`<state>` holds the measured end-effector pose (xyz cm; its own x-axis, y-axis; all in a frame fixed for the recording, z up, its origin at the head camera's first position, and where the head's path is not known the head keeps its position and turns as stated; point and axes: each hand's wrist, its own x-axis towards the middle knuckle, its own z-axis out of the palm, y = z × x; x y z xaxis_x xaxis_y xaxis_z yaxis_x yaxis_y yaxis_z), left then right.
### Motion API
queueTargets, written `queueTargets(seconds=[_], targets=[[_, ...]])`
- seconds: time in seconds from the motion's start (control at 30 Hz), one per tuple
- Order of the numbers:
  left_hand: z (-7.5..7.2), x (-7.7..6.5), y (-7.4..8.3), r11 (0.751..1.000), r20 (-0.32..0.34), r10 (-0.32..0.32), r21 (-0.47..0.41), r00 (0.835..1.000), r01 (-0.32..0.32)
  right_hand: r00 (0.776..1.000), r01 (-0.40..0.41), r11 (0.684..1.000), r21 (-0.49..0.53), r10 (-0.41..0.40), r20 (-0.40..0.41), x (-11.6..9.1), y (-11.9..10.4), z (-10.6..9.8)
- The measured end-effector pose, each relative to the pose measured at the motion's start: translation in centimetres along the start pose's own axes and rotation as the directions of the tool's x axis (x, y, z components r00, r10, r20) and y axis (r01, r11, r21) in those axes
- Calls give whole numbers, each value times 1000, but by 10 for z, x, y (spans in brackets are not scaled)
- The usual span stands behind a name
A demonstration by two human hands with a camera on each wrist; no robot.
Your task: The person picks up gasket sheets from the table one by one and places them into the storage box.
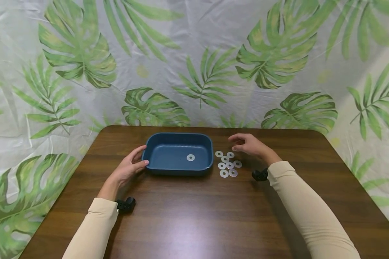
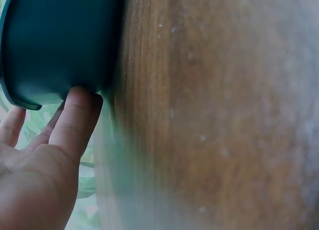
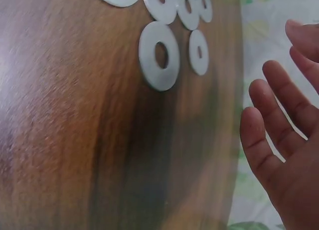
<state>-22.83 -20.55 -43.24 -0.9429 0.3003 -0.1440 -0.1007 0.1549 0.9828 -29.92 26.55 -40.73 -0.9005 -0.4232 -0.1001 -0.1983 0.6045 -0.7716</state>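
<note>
A dark blue rectangular bin point(image 1: 178, 171) sits toward the back of the table, with one flat metal washer point(image 1: 190, 157) lying on its floor. My left hand point(image 1: 131, 166) rests against the bin's left end, thumb near the front corner and fingers farther back. In the left wrist view the extended thumb point(image 2: 72, 120) touches the outer wall low down. Just right of the bin, several loose washers point(image 1: 224, 173) lie in a cluster. Over the table beyond that cluster, my right hand point(image 1: 249, 144) hovers with loosely bent fingers and holds nothing.
The brown wood-grain table point(image 1: 188, 212) extends toward me and to both sides. Behind it hangs a pale cloth point(image 1: 214, 32) printed with green leaves. A small black camera point(image 1: 126, 204) is strapped at the left wrist, another black camera point(image 1: 260, 175) at the right.
</note>
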Motion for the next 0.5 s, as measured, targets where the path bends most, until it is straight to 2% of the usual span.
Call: queueTargets(seconds=[0.17,0.5], targets=[[0,1,-1,1000,3,5,-8,1000,-5,1000,22,998,-63,-23,-12,1,9,3],[0,0,-1,1000,6,9,-12,1000,-9,999,43,995,-87,-42,18,2,18,14]])
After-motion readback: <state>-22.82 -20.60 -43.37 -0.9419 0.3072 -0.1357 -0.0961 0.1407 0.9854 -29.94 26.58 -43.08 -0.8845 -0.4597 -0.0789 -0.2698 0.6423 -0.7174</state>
